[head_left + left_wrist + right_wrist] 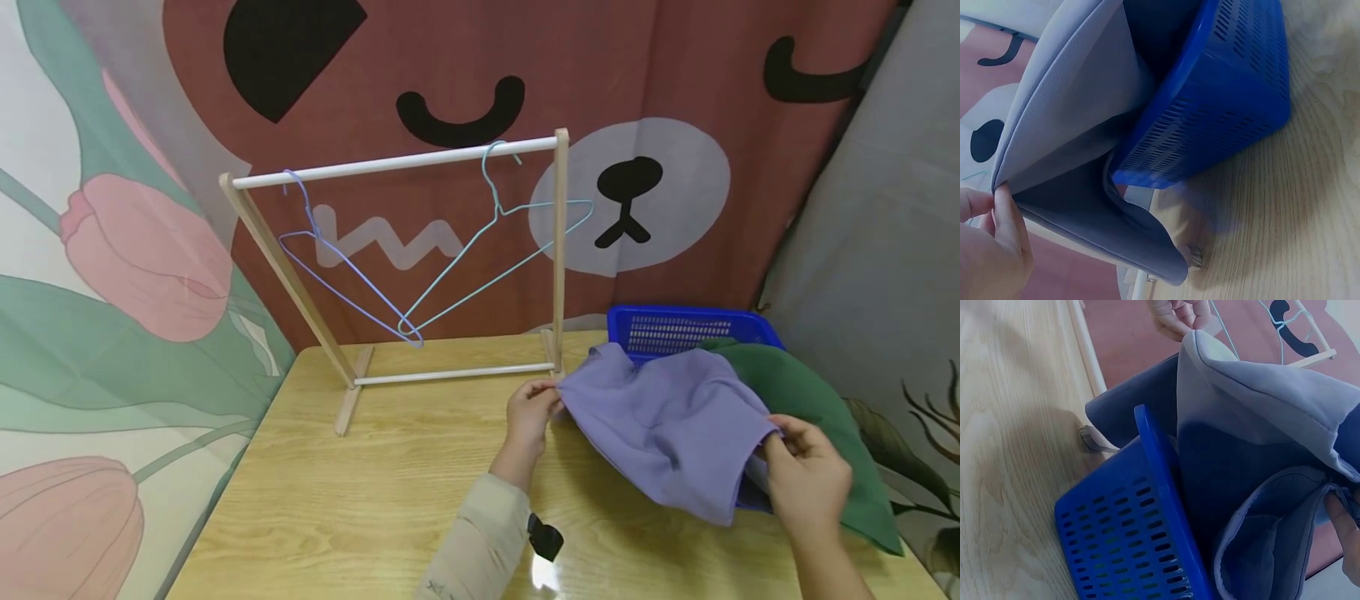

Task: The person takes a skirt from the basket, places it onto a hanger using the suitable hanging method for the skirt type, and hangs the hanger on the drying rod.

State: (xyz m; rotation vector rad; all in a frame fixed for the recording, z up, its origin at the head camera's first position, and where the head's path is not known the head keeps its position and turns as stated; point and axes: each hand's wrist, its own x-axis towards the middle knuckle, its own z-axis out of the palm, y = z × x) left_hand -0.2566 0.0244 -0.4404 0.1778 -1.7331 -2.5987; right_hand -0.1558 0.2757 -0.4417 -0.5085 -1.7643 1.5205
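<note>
A purple cloth garment (660, 425) is stretched between both hands, over the front of a blue plastic basket (693, 327). My left hand (531, 417) pinches its left corner between thumb and fingers, as the left wrist view also shows of the left hand (991, 234). At the other side my right hand (810, 471) grips the garment's edge; in the right wrist view, the right thumb and fingers hold a hemmed opening of the garment (1266, 550). A green cloth (802, 392) drapes over the basket's right side, behind the purple one.
Left of the basket stands a wooden rack (450, 156) with a white rail. A lilac hanger (352, 271) and a light-blue hanger (480, 242) hang from it. The rack and basket stand on a wood-grain table (360, 500), against a printed curtain (465, 50).
</note>
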